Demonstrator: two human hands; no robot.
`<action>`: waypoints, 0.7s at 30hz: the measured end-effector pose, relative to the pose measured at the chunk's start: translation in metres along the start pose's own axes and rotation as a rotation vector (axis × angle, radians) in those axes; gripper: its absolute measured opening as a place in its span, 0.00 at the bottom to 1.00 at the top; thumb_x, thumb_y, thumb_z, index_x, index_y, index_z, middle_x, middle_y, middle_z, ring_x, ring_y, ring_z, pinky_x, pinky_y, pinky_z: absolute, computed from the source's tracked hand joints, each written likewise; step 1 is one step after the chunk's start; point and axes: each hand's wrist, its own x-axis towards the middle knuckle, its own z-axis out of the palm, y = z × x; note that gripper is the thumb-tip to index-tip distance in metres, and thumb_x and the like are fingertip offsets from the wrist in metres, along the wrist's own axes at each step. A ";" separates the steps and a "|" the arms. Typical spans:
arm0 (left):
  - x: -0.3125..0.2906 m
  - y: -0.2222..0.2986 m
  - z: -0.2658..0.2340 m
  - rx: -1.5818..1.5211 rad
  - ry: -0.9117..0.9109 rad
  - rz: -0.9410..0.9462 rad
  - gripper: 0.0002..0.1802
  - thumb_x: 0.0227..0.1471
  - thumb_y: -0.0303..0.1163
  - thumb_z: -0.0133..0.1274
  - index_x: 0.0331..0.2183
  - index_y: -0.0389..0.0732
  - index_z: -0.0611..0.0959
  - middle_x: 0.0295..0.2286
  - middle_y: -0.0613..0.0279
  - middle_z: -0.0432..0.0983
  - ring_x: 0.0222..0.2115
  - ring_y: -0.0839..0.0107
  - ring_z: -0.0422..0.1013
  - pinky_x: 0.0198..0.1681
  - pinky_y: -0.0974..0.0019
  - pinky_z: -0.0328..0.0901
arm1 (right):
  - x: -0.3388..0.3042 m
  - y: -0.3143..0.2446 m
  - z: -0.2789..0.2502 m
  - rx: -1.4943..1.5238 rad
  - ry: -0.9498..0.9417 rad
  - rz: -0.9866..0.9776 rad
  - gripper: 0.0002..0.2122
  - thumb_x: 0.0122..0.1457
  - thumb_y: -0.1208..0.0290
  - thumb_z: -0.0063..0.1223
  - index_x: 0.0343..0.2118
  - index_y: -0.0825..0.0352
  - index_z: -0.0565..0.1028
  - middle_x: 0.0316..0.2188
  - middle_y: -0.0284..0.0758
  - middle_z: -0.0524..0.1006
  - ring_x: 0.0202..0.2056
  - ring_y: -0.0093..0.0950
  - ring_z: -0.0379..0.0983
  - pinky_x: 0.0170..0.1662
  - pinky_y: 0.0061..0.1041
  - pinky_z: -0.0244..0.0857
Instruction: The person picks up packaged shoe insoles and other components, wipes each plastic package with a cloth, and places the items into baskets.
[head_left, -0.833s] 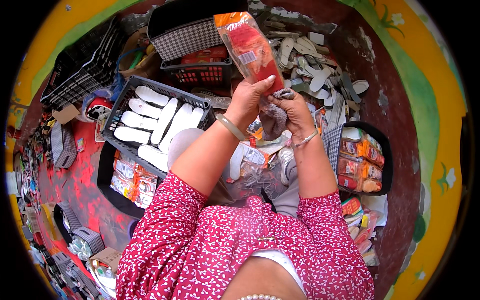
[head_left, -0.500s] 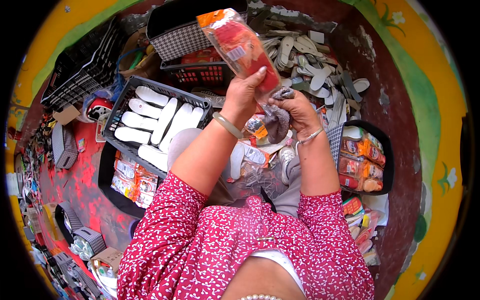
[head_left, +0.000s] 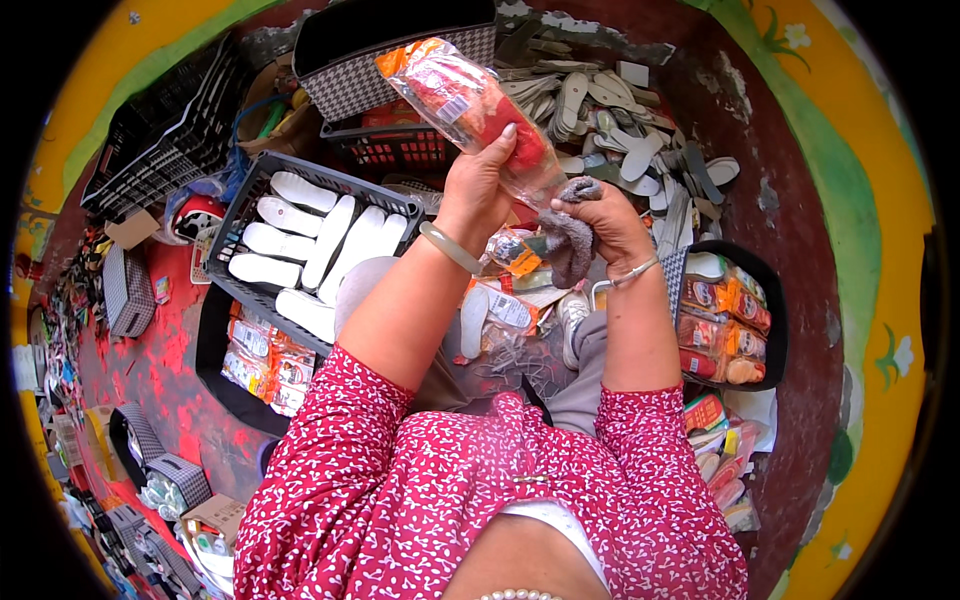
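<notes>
Out in front of me, my left hand [head_left: 482, 182] grips a long clear plastic packet [head_left: 470, 98], its thumb lying across the front. The packet has an orange top end, a pale label and red, sole-shaped contents, probably insoles. It tilts up to the left. A crumpled dark grey cloth [head_left: 571, 252] is pinched in my right hand [head_left: 612, 225], beside the packet's lower end, and hangs down below the fingers. Whether those fingers also touch the packet I cannot tell. Beneath my hands lie a white insole [head_left: 474, 322] and more plastic packets [head_left: 512, 312].
White insoles fill a dark plastic crate [head_left: 268, 165] at my left. Orange packets sit in a box [head_left: 768, 375] at my right and in another [head_left: 208, 345] below the crate. A heap of loose insoles [head_left: 640, 155] lies at the back. Black crates [head_left: 165, 140] stand far left.
The packet has lowered slightly and tilted further left. My right hand and the grey cloth have shifted a little to the right, away from its lower end.
</notes>
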 end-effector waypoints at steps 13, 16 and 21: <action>-0.002 -0.017 0.000 0.094 0.011 0.061 0.16 0.57 0.33 0.44 0.46 0.36 0.67 0.40 0.53 0.72 0.41 0.56 0.71 0.41 0.52 0.70 | -0.013 -0.030 0.001 0.207 0.448 -0.778 0.20 0.55 0.62 0.55 0.45 0.70 0.68 0.38 0.38 0.74 0.39 0.30 0.73 0.43 0.31 0.69; -0.016 -0.031 0.009 0.110 -0.068 -0.014 0.19 0.59 0.36 0.42 0.49 0.38 0.66 0.43 0.55 0.70 0.45 0.62 0.68 0.48 0.56 0.64 | -0.003 -0.010 0.031 -0.489 0.533 -0.967 0.26 0.58 0.56 0.49 0.56 0.64 0.60 0.48 0.38 0.68 0.47 0.28 0.67 0.48 0.25 0.63; -0.017 -0.030 0.004 -0.124 -0.005 -0.212 0.23 0.61 0.44 0.34 0.49 0.36 0.67 0.45 0.54 0.69 0.47 0.62 0.66 0.53 0.60 0.60 | 0.026 0.041 0.038 -1.146 0.358 -0.928 0.28 0.56 0.59 0.50 0.58 0.61 0.59 0.58 0.41 0.60 0.60 0.39 0.52 0.61 0.35 0.46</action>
